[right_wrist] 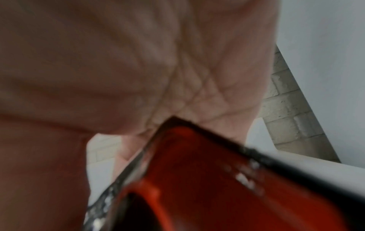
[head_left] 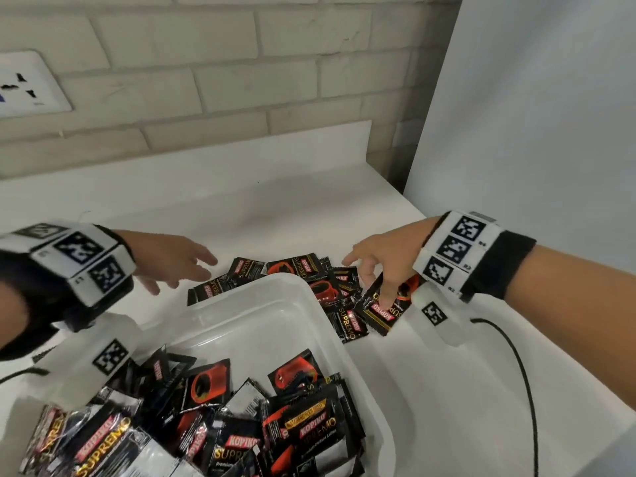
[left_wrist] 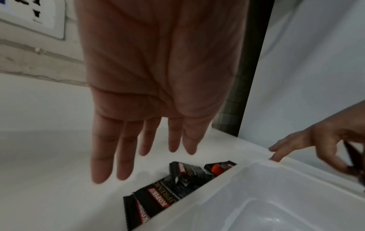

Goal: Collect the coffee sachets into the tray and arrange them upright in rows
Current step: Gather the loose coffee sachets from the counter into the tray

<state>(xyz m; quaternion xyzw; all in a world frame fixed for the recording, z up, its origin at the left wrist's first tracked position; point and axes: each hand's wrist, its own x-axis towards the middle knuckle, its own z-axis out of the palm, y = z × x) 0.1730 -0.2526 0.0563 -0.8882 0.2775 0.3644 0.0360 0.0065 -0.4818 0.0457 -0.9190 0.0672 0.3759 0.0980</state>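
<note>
A translucent white tray (head_left: 296, 287) sits on the counter with a jumbled heap of black-and-red coffee sachets (head_left: 241, 418) lying flat in its near end. More loose sachets (head_left: 296, 268) lie on the counter beyond its far rim and at its right corner. My right hand (head_left: 378, 270) pinches a sachet (head_left: 382, 309) at that right corner; it fills the right wrist view as a red and black packet (right_wrist: 227, 179). My left hand (head_left: 175, 263) hovers with straight, spread fingers (left_wrist: 126, 156) just left of the sachets (left_wrist: 158, 195) behind the tray, holding nothing.
A brick wall with a white socket plate (head_left: 24, 84) stands behind the white counter (head_left: 241, 208). A white panel (head_left: 533, 115) closes off the right side. A black cable (head_left: 523, 373) runs over the counter at the right.
</note>
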